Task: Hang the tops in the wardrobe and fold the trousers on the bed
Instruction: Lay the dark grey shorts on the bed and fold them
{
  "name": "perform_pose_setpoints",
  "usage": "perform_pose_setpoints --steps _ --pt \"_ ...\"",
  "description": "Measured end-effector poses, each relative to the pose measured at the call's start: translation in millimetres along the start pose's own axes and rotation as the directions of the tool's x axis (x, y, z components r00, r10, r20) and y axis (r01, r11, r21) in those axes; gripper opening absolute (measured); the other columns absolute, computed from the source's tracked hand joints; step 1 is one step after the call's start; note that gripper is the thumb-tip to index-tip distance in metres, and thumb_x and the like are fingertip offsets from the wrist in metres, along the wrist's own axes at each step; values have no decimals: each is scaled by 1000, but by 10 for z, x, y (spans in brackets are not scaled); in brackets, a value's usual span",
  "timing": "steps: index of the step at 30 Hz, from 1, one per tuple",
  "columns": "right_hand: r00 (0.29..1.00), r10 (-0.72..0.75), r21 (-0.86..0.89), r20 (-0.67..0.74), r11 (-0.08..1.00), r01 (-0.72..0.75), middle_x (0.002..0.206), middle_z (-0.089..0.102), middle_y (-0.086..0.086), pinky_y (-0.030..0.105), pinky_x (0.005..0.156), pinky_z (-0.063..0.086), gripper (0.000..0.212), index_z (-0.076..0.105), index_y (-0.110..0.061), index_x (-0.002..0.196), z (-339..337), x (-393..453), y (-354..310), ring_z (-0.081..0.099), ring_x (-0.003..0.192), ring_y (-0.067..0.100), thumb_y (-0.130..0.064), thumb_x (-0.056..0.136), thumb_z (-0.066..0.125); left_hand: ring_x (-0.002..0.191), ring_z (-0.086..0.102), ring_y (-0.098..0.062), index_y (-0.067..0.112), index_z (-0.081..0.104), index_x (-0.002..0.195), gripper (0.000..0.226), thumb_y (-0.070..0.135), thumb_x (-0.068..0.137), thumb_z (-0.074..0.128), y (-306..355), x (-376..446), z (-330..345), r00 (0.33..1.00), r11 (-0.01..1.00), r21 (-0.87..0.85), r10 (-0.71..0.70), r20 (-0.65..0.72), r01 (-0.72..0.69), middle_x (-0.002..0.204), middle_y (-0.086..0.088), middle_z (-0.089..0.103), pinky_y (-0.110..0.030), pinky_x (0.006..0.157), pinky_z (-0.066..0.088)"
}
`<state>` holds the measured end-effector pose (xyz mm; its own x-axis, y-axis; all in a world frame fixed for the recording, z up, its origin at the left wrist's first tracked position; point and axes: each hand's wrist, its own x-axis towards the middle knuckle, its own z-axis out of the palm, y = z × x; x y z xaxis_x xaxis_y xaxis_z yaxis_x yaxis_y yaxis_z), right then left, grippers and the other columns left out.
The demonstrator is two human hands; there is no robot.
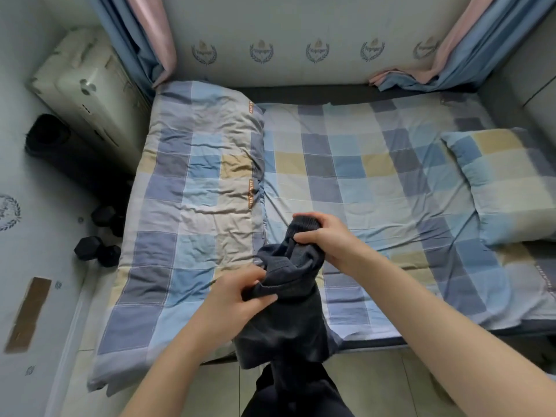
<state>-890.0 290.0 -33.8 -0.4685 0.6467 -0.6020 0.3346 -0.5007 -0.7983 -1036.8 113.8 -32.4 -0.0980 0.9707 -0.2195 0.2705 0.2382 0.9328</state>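
Bed (361, 182) with checked sheet, folded checked quilt (192, 206) on left part, pillow (505, 182) at right. Dark trousers (285, 320) held bunched above bed's near edge, lower part hanging toward floor. Both forearms reach forward from bottom. Right hand (328, 236) higher, fingers clamped on ribbed end of fabric. Left hand (240, 296) lower, thumb and fingers pinching fabric fold. Dumbbells (96, 248) on floor, left.
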Motion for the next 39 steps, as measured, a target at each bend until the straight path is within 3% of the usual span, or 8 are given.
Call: perform_pose_setpoints --steps 5,8,14,24,28,32,37,39 --pt "961 -169 -194 218 958 212 110 70 12 35 86 56 46 65 -22 118 -297 -558 -495 68 100 24 5 81 67 83 68 -8 30 74 84 9 38 82 73 114 41 -6 974 984 95 -167 153 154 83 11 72 -38 83 54" --pt "950 -179 -328 257 908 260 104 72 6 31 85 57 46 65 -26 116 -311 -814 -703 69 97 20 1 79 71 81 72 -14 30 74 85 6 25 84 76 315 221 -145 990 994 43 -93 -104 98 84 7 75 -37 78 55" --pt "925 -381 -340 10 868 361 77 74 7 27 65 55 32 55 -12 100 -204 -1201 -821 70 68 18 -8 77 77 117 56 4 43 49 133 75 45 67 83 1021 504 10 981 986 59 149 127 -157 124 22 62 -19 96 45" --pt "747 -647 -457 -153 717 527 95 72 -5 34 82 56 14 61 -13 100 -926 -1569 -606 65 99 5 -4 90 60 103 70 -23 5 70 110 29 -7 83 68 1176 562 408 985 959 -235 172 25 -162 105 -8 74 -43 92 56" --pt "850 -524 -702 59 583 409 127 58 -10 29 101 44 46 53 -26 126 -1411 -1321 -127 50 120 3 -8 85 65 109 67 -27 2 66 115 32 -9 85 64 1463 597 583 900 954 -235 261 349 -185 114 -12 72 -36 91 55" --pt "806 -481 -738 345 391 549 141 45 -9 35 113 28 62 43 -27 137 -1773 -1035 443 35 135 15 -27 81 69 113 65 -28 13 70 119 34 -2 89 64 1776 654 934 810 956 -40 270 520 -292 118 -7 71 -51 95 52" --pt "833 -437 -880 339 166 445 127 54 -11 47 106 31 37 55 -31 111 -2624 -902 949 32 134 25 -39 77 67 120 61 -10 23 74 111 39 -5 90 59 2003 721 1553 785 936 74 243 570 -345 122 9 69 -28 98 51" --pt "893 -326 -887 312 238 396 112 57 -10 36 96 33 30 52 -31 108 -2853 -972 1064 44 121 17 -39 83 65 119 61 -9 27 73 110 44 -7 88 55 2020 692 1630 790 908 102 293 539 -406 121 14 69 -25 96 51"
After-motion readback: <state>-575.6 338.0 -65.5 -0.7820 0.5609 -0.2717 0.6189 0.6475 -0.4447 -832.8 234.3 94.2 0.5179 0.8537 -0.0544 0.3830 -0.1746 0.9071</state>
